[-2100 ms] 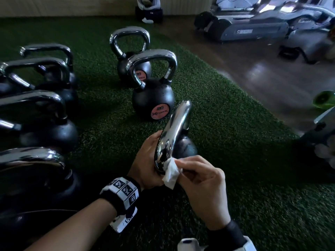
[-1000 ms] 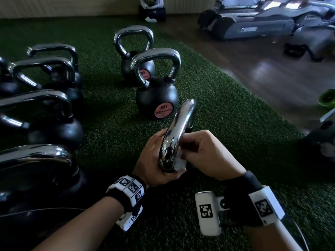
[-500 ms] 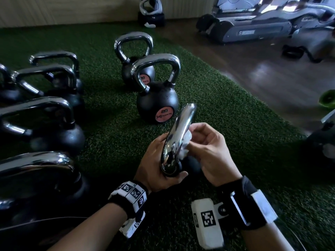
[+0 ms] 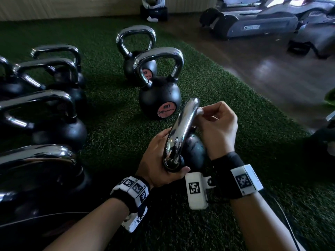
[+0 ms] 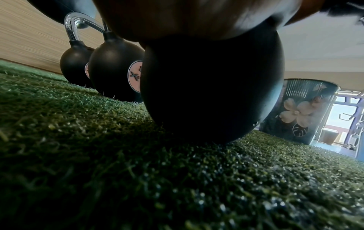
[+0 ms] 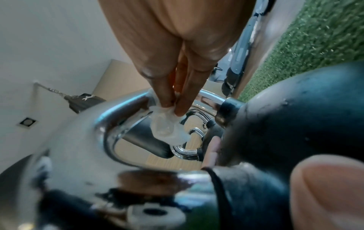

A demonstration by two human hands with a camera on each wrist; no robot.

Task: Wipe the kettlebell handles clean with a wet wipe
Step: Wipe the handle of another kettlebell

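Chrome handle (image 4: 183,131) on the nearest kettlebell (image 4: 194,153) is what's getting cleaned here, and that bell sits on the green turf (image 4: 235,98) right in front of the person. The left hand (image 4: 159,160) is wrapped around the near, lower end of the handle, bracing it. The right hand (image 4: 217,127) pinches a small wadded wet wipe (image 4: 200,111) between its fingertips (image 6: 167,99) and presses it to the inner side of the handle near the top of the arch. My guess at what could go wrong: the wipe is bunched into a tiny wad, so it only touches a narrow strip at a time and could miss patches of chrome, or slip out of that pinch on the smooth metal. The ball looks tipped a bit toward the person, though I can't say for sure — if the left hand lets go it could rock back onto the turf. Around it, a black kettlebell with a pink label (image 4: 159,96) stands just behind, another one (image 4: 137,51) behind that, and a whole row of bigger kettlebells (image 4: 54,124) crowds the left side. So there's not much room to swing elbows that way. Treadmills (image 4: 262,20) are well off across the wooden floor (image 4: 262,69), and a dark patterned bin (image 5: 299,112) stands off to the right — neither is in the way.
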